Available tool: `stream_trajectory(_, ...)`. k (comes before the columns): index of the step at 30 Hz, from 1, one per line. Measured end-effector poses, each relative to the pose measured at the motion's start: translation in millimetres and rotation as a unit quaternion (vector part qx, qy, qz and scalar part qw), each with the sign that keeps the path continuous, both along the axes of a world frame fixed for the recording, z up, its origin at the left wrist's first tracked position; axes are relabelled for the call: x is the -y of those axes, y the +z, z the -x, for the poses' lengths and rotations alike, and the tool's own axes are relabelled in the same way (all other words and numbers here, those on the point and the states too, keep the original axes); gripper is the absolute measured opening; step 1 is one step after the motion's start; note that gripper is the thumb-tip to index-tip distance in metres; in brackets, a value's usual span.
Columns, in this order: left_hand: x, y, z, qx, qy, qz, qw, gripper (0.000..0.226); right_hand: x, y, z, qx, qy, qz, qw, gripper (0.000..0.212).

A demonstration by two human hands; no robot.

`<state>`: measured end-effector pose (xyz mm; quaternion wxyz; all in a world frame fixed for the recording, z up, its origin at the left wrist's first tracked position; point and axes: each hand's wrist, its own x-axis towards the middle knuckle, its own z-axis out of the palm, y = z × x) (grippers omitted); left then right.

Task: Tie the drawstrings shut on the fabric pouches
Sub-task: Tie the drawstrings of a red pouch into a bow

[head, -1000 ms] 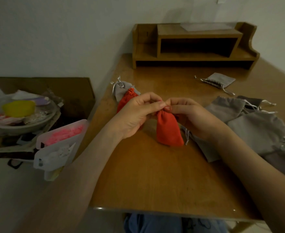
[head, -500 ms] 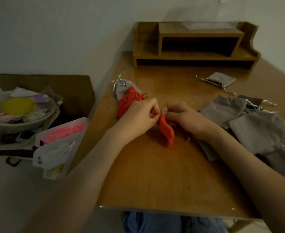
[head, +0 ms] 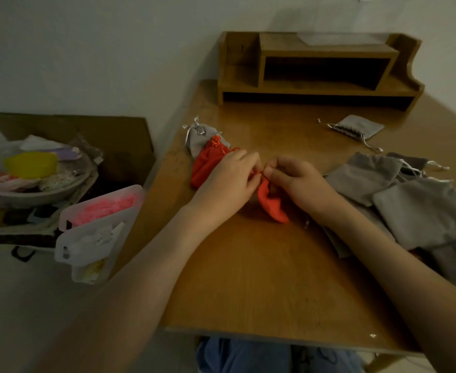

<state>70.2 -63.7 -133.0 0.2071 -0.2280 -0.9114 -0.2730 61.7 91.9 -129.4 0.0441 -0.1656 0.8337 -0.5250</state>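
Orange pouch (head: 272, 208) lies on the wooden table (head: 261, 278), roughly mid-table, body toward the camera and neck pointing away. Neck is up between both hands.

Left hand (head: 226, 181): fingers curled, tips pinching the orange drawstring (head: 259, 172) at the neck. Right hand (head: 299, 181): same, thumb and fingers pinched on that drawstring from the other side. Fingertips of the two hands almost touching. Can't tell whether a knot is formed; the string is mostly hidden.

Right of the right hand: pile of grey pouches (head: 420, 211), overlapping, with white strings loose. Left, off the table edge: clear plastic organiser (head: 97, 219) with pink stuff inside, and beyond it a bowl (head: 33, 184) of odds and ends on a cardboard box (head: 86, 130).

Just past the left hand: second orange pouch (head: 208, 162), partly hidden by that hand, touching a grey pouch with silver ribbon (head: 202, 135) behind it. Farther right, on its own: small grey pouch (head: 356, 127), lying flat.

Back of the table, against the wall: wooden desk shelf (head: 315, 68).
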Motion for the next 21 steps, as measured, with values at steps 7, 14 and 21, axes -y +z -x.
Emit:
stream_trajectory(7,-1.0,-0.7,-2.1,0.039,0.008,-0.121,0.992,0.011,-3.7,10.6,-1.3,0.046,0.015,0.068,0.997,0.008)
stream_trajectory(14,0.0,-3.8,-3.7,-0.024,0.001,-0.05,0.998,0.008,-7.4,9.1,-0.9,0.018,0.02,0.007,1.0,0.018)
stream_trajectory(21,1.3,-5.7,-2.5,0.008,-0.019,-0.093,0.995,0.008,-8.9,8.5,1.1,0.088,0.046,0.111,0.989,0.008)
